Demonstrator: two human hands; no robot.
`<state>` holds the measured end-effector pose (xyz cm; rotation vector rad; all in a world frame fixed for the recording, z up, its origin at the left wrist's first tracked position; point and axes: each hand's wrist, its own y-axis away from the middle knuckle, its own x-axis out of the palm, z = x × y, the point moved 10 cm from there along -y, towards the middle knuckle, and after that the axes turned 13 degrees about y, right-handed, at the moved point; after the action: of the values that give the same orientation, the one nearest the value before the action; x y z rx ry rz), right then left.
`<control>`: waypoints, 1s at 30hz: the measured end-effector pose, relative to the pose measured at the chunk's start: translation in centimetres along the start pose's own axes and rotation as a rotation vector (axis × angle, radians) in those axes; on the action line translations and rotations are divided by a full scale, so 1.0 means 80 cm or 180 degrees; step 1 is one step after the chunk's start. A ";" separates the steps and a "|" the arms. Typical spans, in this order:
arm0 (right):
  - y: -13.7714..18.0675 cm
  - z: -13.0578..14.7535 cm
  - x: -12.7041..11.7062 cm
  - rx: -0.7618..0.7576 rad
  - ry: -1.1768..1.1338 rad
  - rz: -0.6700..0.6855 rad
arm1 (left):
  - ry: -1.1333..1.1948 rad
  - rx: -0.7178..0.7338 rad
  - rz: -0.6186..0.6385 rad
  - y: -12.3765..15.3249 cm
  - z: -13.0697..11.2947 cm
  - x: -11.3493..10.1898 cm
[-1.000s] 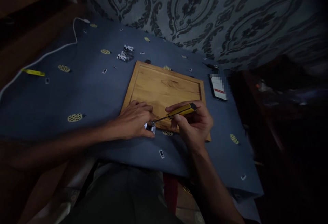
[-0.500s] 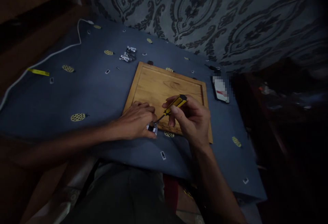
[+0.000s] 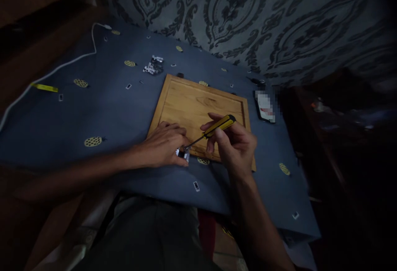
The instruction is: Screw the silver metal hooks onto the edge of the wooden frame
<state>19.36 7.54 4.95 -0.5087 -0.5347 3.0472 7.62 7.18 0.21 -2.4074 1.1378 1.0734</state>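
Note:
A framed wooden panel [image 3: 198, 105] lies flat on the blue cloth. At its near edge sits a small shiny metal hinge [image 3: 183, 154], partly covered by the fingers of my left hand [image 3: 169, 143], which pinches it against the wood. My right hand [image 3: 237, 145] grips a yellow-and-black screwdriver [image 3: 218, 126] by its handle between thumb and fingers. The shaft slants down to the left, and its tip meets the hinge beside my left fingertips. Any screw under the tip is too small to make out.
Several more metal hinges [image 3: 153, 66] lie in a heap behind the panel. A phone [image 3: 264, 106] rests to the right. On the left are a white cable [image 3: 58, 69] and a yellow strip [image 3: 46, 87]. A patterned wall [image 3: 229, 14] borders the table [image 3: 124, 113] at the back.
The screwdriver's handle has swung slightly right, so the shaft leans lower, and my right fingers have shifted on it. My left hand stays on the hinge.

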 end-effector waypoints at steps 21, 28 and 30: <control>0.003 0.001 -0.001 -0.0105 -0.0034 -0.0016 | -0.0072 0.0122 -0.0126 -0.001 0.004 0.002; 0.002 0.003 -0.003 -0.0076 0.0020 -0.0140 | -0.0040 0.0060 -0.0059 0.000 0.003 0.002; 0.002 0.004 -0.003 -0.0072 0.0032 -0.0130 | -0.0039 0.0088 -0.0102 -0.001 0.003 0.002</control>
<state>19.51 7.26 5.26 -0.5069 -0.5723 3.0017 7.59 7.26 -0.06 -2.3864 1.0991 1.0540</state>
